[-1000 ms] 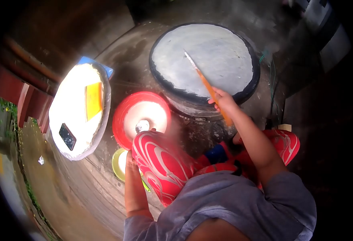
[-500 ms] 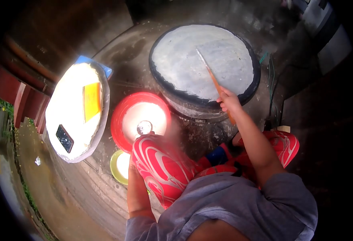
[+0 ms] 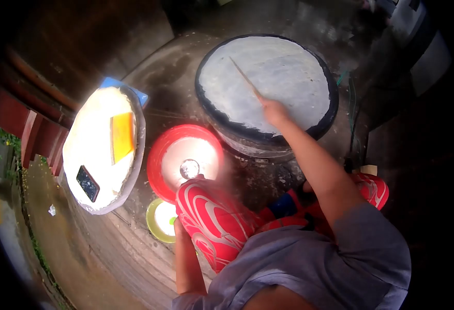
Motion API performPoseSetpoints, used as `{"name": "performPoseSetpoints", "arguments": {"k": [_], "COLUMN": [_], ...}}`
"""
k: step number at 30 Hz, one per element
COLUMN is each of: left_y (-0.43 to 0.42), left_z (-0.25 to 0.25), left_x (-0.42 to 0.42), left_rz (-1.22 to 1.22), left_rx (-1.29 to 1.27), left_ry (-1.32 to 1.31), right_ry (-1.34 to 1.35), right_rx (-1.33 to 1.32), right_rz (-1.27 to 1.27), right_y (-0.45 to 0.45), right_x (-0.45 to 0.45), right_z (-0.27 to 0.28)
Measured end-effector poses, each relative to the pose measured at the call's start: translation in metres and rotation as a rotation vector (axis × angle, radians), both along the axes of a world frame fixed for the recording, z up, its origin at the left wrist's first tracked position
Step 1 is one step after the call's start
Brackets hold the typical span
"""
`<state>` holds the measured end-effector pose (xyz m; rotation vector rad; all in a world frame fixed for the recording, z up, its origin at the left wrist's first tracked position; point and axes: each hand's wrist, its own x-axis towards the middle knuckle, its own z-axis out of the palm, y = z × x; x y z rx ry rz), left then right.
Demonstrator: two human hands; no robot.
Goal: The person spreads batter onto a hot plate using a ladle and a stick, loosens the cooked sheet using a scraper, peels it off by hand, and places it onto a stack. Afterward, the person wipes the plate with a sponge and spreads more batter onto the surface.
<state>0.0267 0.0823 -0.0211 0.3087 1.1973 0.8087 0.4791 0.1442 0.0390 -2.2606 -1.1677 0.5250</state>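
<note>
My right hand (image 3: 274,112) is closed around a long thin wooden spatula (image 3: 246,78). Its blade slants across a round griddle (image 3: 202,103), reaching toward the back left. A thin, pale layer of batter (image 3: 289,67) covers most of the griddle, leaving a dark rim. Low at my left knee is my left hand (image 3: 178,226), beside a yellow-green bowl (image 3: 152,227) with white contents. The knee hides its fingers, so its grip cannot be made out. Just beyond the knee, a metal ladle (image 3: 190,169) lies in a red basin (image 3: 160,147) of whitish liquid.
To the left stands a round, white-covered surface (image 3: 90,150) bearing a yellow rectangular item (image 3: 122,137) and a phone (image 3: 88,183). A blue item (image 3: 134,93) shows behind it. A green cord (image 3: 352,103) hangs right of the griddle.
My right hand has moved left and farther over the griddle, carrying the spatula tip toward the back left. The whole view has shifted slightly.
</note>
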Motion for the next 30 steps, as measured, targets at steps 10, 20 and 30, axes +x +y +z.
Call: {"name": "performPoseSetpoints", "arguments": {"k": [10, 20, 30], "left_y": [-0.048, -0.075, -0.074], "left_z": [0.05, 0.14, 0.138], "left_x": [-0.017, 0.043, 0.071], "left_rz": [0.178, -0.044, -0.116], "left_rx": [0.427, 1.062, 1.319], "left_ry": [0.483, 0.867, 1.218], "right_ry": [0.88, 0.834, -0.223], "right_rx": [0.209, 0.295, 0.144], "right_rz": [-0.349, -0.312, -0.213], "right_y": [-0.044, -0.1, -0.055], "right_x": [0.005, 0.045, 0.125], "right_z": [0.035, 0.04, -0.036]}}
